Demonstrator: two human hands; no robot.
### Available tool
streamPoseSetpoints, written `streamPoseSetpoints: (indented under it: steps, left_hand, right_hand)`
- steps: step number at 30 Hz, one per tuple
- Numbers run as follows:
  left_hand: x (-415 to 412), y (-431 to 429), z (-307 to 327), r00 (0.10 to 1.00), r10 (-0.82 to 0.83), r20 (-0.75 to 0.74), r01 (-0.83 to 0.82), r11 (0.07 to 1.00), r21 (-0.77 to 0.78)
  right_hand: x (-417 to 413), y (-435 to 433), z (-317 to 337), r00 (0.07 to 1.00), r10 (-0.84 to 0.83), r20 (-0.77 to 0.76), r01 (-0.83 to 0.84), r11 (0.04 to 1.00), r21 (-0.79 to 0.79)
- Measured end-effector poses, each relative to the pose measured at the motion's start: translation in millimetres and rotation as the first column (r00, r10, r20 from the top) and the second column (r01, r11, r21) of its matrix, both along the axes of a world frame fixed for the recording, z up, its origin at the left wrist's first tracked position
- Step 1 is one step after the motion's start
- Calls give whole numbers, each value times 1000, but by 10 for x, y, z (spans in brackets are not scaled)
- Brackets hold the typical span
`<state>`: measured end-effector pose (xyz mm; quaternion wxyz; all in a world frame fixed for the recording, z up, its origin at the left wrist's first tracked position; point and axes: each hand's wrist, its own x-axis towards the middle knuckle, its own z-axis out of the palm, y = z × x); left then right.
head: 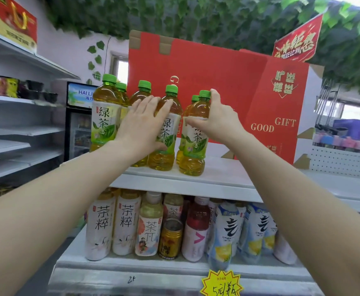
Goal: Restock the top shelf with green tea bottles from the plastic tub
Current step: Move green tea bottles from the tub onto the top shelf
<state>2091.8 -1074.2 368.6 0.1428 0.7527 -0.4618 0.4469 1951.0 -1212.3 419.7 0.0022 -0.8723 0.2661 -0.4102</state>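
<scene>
On the far left of the top shelf (228, 173) stands the leftmost bottle (104, 120), upright at the front edge with another green cap just behind it. Next comes our left grip (141, 122): it is wide open, its fingers straight and laid flat across the shoulder of the middle bottle (166, 133) and the bottle behind it. It presses rather than clasps and has hold of nothing.

To the right, the rightmost bottle (196, 144) stands on the shelf with one more cap peeking out behind it. Our right grip (216, 118) is closed round its shoulder, thumb across the top of the label and fingers curled behind the neck below the cap. Behind everything leans a red gift box (206, 82). The plastic tub is out of view, so we cannot say how many bottles remain.

We judge these bottles full, so fairly heavy and top-steady only when set square. The plastic is stiff at the shoulder and base but gives a little at the waist, and the glossy label may be slippery. We would take each one at the shoulder or neck, where the ridges offer purchase, and nudge the row gently, since neighbours standing this close could topple together.
</scene>
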Motion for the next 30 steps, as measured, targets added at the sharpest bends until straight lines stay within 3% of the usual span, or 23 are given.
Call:
streamPoseSetpoints:
  steps: [7,20,30]
  left_hand:
    - [-15,27,-12,1000,-12,-2,12,1000,-24]
    - [-52,43,-39,1000,10,-13,-10,1000,-26]
    - [-158,310,-202,998,-62,-12,62,998,-6]
  right_hand:
    - [117,-54,22,999,29,22,-31,996,83]
    - [129,-73,-110,997,78,25,-79,996,48]
    - [-187,153,-330,993,-88,-79,67,967,-245]
